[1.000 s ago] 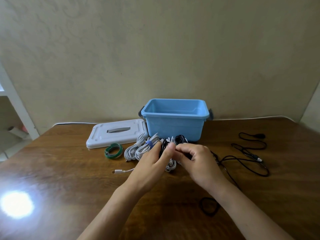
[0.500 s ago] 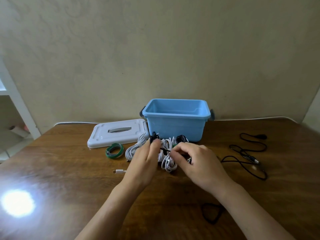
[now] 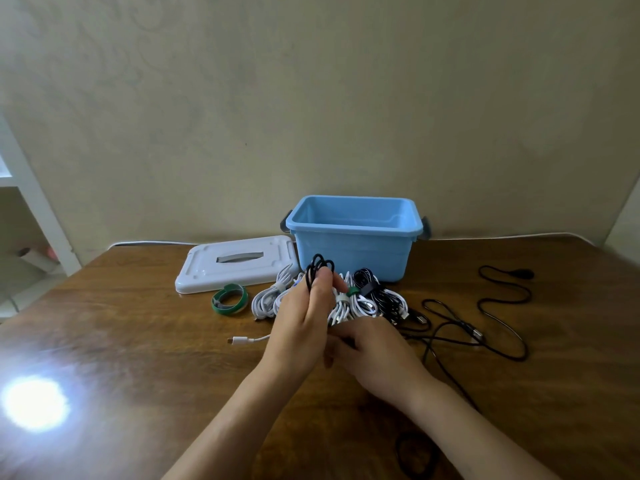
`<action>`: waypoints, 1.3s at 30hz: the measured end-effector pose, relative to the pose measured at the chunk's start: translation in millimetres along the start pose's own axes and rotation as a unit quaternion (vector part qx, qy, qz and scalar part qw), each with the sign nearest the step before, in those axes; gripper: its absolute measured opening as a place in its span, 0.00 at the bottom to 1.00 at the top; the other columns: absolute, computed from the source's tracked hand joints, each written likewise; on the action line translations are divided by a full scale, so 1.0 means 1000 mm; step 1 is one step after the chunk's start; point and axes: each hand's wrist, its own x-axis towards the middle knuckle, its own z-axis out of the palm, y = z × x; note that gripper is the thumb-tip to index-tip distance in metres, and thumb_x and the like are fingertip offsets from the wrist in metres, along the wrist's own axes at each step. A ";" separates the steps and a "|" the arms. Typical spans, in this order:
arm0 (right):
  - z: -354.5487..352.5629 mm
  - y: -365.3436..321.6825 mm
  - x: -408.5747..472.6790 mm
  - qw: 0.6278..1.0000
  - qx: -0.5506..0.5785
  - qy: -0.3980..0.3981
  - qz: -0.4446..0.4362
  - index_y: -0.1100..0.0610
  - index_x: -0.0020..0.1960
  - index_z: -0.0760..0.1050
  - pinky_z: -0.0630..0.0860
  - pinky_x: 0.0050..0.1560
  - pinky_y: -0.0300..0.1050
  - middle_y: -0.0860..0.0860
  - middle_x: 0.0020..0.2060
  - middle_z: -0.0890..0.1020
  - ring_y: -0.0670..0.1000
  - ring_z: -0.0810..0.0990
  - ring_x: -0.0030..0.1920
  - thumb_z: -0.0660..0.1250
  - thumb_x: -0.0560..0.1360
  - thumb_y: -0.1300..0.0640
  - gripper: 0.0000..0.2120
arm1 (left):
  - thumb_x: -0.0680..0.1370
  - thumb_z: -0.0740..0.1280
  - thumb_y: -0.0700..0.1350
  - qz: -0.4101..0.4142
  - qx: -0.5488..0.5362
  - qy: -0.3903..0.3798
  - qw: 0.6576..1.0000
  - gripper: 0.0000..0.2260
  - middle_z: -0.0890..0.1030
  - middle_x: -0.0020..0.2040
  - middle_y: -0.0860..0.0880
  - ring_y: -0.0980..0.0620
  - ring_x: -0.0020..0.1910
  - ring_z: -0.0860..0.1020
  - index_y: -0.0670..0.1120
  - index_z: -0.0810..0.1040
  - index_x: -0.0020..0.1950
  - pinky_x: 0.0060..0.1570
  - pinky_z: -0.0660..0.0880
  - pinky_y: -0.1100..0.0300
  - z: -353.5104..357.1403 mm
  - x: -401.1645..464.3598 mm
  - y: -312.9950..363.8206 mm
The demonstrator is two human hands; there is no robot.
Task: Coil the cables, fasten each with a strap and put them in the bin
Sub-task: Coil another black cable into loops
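Between your left hand (image 3: 299, 320) fingers: black cable (image 3: 318, 268), loops gripped, standing above fingertips; right hand (image 3: 372, 351) below, curled, grasp unclear; step: coiling; next: feed slack round, then strap; bin (image 3: 353, 233) beyond fingertips, apparently empty.

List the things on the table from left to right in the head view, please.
Green strap roll → white lid → left hand holding a black cable coil → blue bin → loose black cable.
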 end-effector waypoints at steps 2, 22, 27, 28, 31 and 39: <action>0.002 0.002 -0.001 1.000 -0.001 -0.003 0.009 0.52 0.34 0.81 0.60 0.32 0.41 0.47 0.24 0.75 0.45 0.73 0.27 0.61 0.79 0.41 0.22 | 0.82 0.52 0.59 0.004 -0.011 -0.001 1.000 0.21 0.66 0.27 0.53 0.54 0.26 0.65 0.48 0.78 0.45 0.30 0.63 0.53 0.003 -0.001 0.001; -0.035 0.021 0.010 0.981 -0.195 -0.019 0.004 0.49 0.39 0.77 0.66 0.37 0.42 0.43 0.34 0.77 0.42 0.76 0.38 0.55 0.80 0.34 0.24 | 0.86 0.55 0.51 -0.061 0.067 -0.171 0.981 0.18 0.65 0.26 0.52 0.52 0.24 0.62 0.47 0.80 0.44 0.26 0.59 0.57 -0.024 0.007 0.010; -0.055 0.034 0.010 0.985 -0.155 0.077 -0.001 0.48 0.43 0.79 0.70 0.36 0.41 0.43 0.37 0.77 0.42 0.76 0.40 0.57 0.78 0.34 0.21 | 0.86 0.54 0.52 -0.040 0.195 -0.085 0.976 0.18 0.70 0.22 0.57 0.58 0.25 0.69 0.49 0.81 0.47 0.29 0.62 0.61 -0.019 0.009 0.002; -0.055 0.034 0.009 0.989 -0.120 0.085 -0.006 0.48 0.44 0.79 0.72 0.37 0.43 0.43 0.38 0.77 0.42 0.76 0.40 0.58 0.79 0.36 0.19 | 0.86 0.54 0.52 -0.039 0.205 -0.081 0.975 0.19 0.71 0.22 0.57 0.58 0.25 0.70 0.48 0.82 0.47 0.29 0.63 0.62 -0.018 0.009 0.001; -0.046 0.029 0.009 0.991 -0.083 0.104 -0.029 0.47 0.46 0.79 0.69 0.38 0.39 0.42 0.38 0.76 0.42 0.76 0.42 0.63 0.83 0.47 0.10 | 0.86 0.55 0.52 -0.030 0.243 -0.078 0.967 0.23 0.72 0.24 0.53 0.57 0.28 0.72 0.39 0.82 0.46 0.30 0.64 0.63 -0.017 0.008 -0.002; -0.043 0.026 0.005 0.979 -0.064 0.192 -0.020 0.48 0.40 0.78 0.67 0.30 0.32 0.42 0.26 0.75 0.42 0.78 0.33 0.61 0.78 0.35 0.19 | 0.85 0.54 0.55 0.011 0.307 -0.069 0.949 0.20 0.72 0.42 0.50 0.54 0.40 0.73 0.46 0.73 0.40 0.39 0.62 0.55 -0.010 0.004 -0.004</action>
